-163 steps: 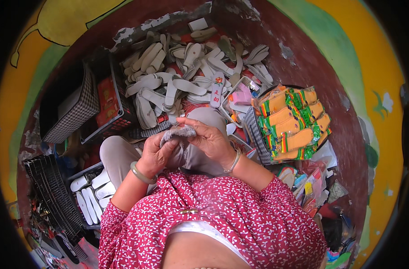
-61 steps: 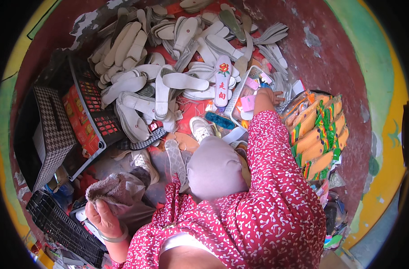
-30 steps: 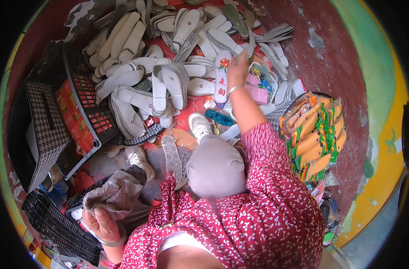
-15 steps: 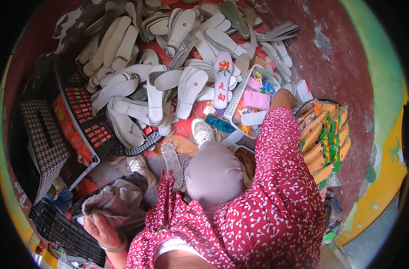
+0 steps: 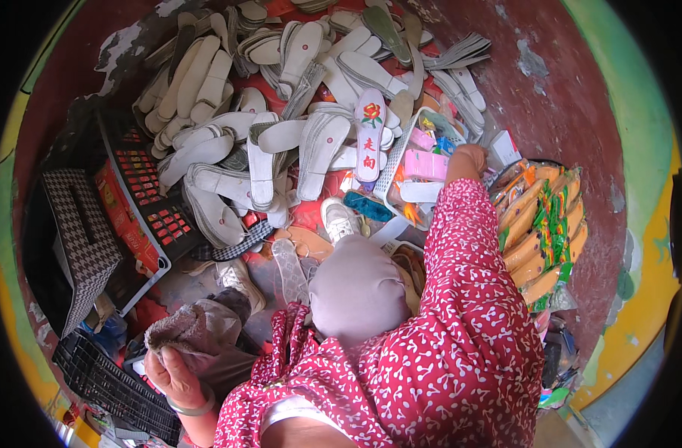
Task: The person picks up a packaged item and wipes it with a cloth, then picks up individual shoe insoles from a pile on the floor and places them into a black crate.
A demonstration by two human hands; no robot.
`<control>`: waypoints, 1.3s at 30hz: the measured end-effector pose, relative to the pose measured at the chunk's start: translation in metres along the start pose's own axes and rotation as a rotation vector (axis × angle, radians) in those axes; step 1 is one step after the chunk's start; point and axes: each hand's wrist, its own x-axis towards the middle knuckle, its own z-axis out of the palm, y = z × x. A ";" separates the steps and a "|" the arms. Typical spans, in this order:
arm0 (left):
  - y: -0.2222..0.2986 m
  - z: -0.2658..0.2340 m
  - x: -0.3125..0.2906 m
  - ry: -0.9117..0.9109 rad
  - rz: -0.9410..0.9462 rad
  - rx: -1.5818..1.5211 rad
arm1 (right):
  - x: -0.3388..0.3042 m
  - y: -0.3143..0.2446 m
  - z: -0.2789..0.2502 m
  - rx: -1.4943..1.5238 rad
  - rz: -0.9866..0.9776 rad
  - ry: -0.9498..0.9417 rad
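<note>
At the lower left, my left hand [image 5: 177, 379] has its fingers closed on the edge of a greyish-purple cloth [image 5: 199, 332], bunched up beside my leg. My right arm stretches forward in a red patterned sleeve. Its hand [image 5: 468, 160] lies at the right side of a white plastic basket [image 5: 398, 168] holding pink packets [image 5: 425, 165] and small coloured items. The right fingers bend down and away, so whatever they touch is hidden. Just right of that hand stands a small white box [image 5: 504, 148]. A white insole with an embroidered red flower [image 5: 369, 134] leans against the basket's left side.
Many pale insoles [image 5: 322, 149] lie in bundles across the floor ahead. On the right sit orange-and-green plastic packages [image 5: 544, 231] against a dark red wall [image 5: 580, 119]. Black crates [image 5: 117, 388] and a houndstooth-patterned box [image 5: 83, 239] stand at the left.
My right hand has shifted slightly left and down near the basket. The left hand keeps hold of the cloth, which has moved a little. The whole view has shifted slightly.
</note>
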 end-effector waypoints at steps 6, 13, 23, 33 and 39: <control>0.002 -0.008 -0.005 0.026 -0.045 0.030 | -0.028 -0.032 0.037 -0.696 -0.628 0.160; -0.002 -0.005 -0.011 0.093 -0.030 0.021 | -0.217 -0.051 0.048 1.031 -0.652 -0.133; -0.014 -0.010 -0.015 0.079 0.191 0.046 | -0.347 0.037 0.000 0.913 -1.033 -1.223; -0.010 -0.016 -0.025 0.105 0.211 -0.002 | -0.241 0.096 0.015 0.397 -0.929 -0.578; -0.015 -0.024 -0.026 -0.014 0.133 -0.136 | -0.208 0.147 0.015 -0.252 -1.441 -0.164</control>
